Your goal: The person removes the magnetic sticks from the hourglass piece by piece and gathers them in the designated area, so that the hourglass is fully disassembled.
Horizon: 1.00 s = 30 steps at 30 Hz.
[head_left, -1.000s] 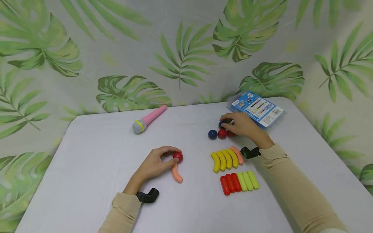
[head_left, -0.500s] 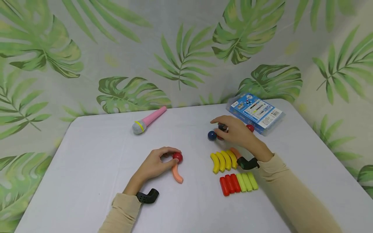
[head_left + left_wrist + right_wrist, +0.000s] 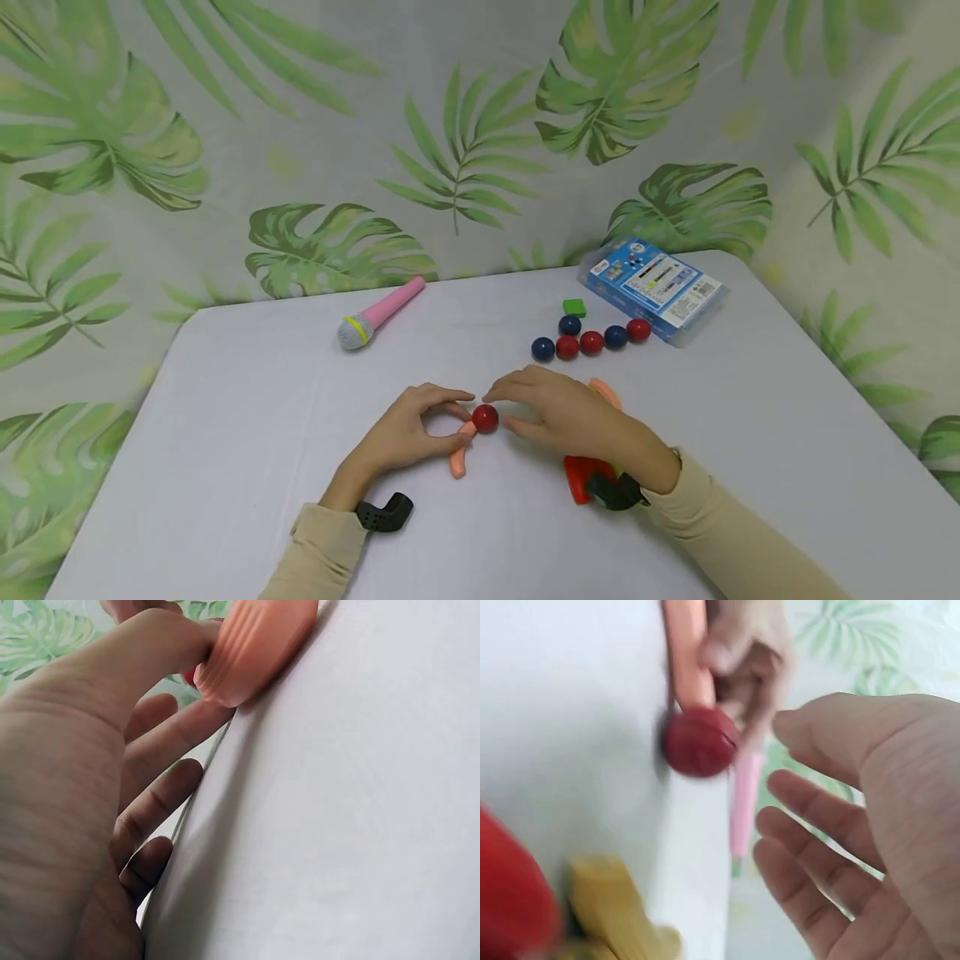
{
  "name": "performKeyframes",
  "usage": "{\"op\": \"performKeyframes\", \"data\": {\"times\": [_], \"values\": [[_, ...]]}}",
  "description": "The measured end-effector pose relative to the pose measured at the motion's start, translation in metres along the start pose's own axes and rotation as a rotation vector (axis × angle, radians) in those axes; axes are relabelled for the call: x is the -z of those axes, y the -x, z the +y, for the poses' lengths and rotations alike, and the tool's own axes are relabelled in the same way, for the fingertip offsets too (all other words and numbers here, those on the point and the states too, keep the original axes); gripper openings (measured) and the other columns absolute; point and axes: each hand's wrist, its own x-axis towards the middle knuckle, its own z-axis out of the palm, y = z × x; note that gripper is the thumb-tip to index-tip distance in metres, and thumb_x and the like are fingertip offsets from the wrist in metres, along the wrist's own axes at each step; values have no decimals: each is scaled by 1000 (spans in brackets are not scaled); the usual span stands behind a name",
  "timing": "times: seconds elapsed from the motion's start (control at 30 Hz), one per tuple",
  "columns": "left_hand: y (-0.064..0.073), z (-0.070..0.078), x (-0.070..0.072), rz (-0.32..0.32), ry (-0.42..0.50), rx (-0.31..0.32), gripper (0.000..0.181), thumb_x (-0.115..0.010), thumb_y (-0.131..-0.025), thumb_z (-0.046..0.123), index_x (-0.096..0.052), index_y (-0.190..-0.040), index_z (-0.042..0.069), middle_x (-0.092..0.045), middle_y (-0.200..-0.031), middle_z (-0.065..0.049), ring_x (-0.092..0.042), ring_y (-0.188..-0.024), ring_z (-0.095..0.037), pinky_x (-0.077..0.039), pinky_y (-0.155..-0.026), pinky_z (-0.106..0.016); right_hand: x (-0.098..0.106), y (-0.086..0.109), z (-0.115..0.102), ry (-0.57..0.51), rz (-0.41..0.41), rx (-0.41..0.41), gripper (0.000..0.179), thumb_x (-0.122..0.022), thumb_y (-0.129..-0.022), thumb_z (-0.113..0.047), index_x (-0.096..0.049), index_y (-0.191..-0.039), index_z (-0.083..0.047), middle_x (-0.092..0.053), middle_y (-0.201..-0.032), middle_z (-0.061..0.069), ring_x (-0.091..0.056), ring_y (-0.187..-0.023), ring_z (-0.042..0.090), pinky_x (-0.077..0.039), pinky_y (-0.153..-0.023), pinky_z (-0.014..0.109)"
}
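Observation:
My left hand [image 3: 408, 427] pinches a curved orange plastic piece [image 3: 457, 462] between thumb and fingers, low over the white tabletop. A glossy red ball [image 3: 486, 418] meets the far end of that piece, just past the left fingertips. My right hand [image 3: 558, 412] hovers to the right of the ball, thumb and fingers spread around a gap, holding nothing. In the right wrist view the ball [image 3: 700, 742] shows clear of those fingers. Ridges mark the end of the orange piece [image 3: 259, 645] in the left wrist view.
Several red and blue balls [image 3: 592, 342] line up at the back right, by a green block [image 3: 574, 308] and a blue-labelled plastic case [image 3: 656, 287]. A pink toy microphone [image 3: 382, 312] lies back left. Red sticks [image 3: 579, 479] and yellow pieces [image 3: 611, 904] lie under the right arm.
My right hand has left the balls at the back and come forward and left to the red ball. The left hand has shifted slightly right; its orange piece has swung to another angle.

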Motion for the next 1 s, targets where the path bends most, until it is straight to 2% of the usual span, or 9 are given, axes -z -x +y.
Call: {"op": "performKeyframes", "data": {"times": [0.13,0.3,0.53,0.6,0.83,1.0], "values": [[-2,1,-2,-21,13,-43,41,-86,-86,34,-73,-124,25,-74,-100,28,-61,-115,-5,-42,-104,-38,-13,-2,-4,44,-48,55,30,-73,-97,-21,-71,-127,-17,-68,-131,-1,-60,-123,19,-52,-105,38],[-4,1,-3,-15,0,-56,33,-88,-83,33,-75,-113,30,-74,-94,26,-62,-108,-4,-42,-99,-36,-20,-3,-5,74,-48,42,28,-75,-96,-22,-74,-124,-16,-70,-127,0,-62,-121,19,-53,-105,37],[-1,5,-5,-1,-68,27,21,-86,-84,37,-77,-103,37,-66,-103,22,-56,-108,-6,-41,-97,-38,-19,-2,-3,63,-84,-13,32,-78,-94,-30,-74,-124,-18,-74,-119,-3,-64,-112,17,-56,-98,36],[-1,6,-5,0,-71,15,17,-85,-85,35,-78,-100,37,-65,-102,23,-56,-109,-7,-41,-98,-38,-18,-2,-3,60,-92,-20,33,-78,-93,-32,-75,-123,-19,-74,-117,-5,-64,-109,15,-56,-96,35],[-3,0,-5,20,-82,-97,12,-84,-88,33,-77,-96,37,-68,-94,28,-61,-102,-1,-42,-96,-35,-16,-2,1,69,-88,-15,32,-78,-93,-32,-75,-122,-19,-75,-114,-8,-63,-102,12,-56,-90,31],[-3,-2,-4,30,-70,-117,10,-83,-88,35,-77,-96,36,-69,-93,27,-62,-99,-1,-44,-93,-33,-14,-2,4,49,-87,-17,33,-80,-92,-30,-75,-123,-18,-75,-114,-7,-63,-102,12,-56,-90,31]]}}
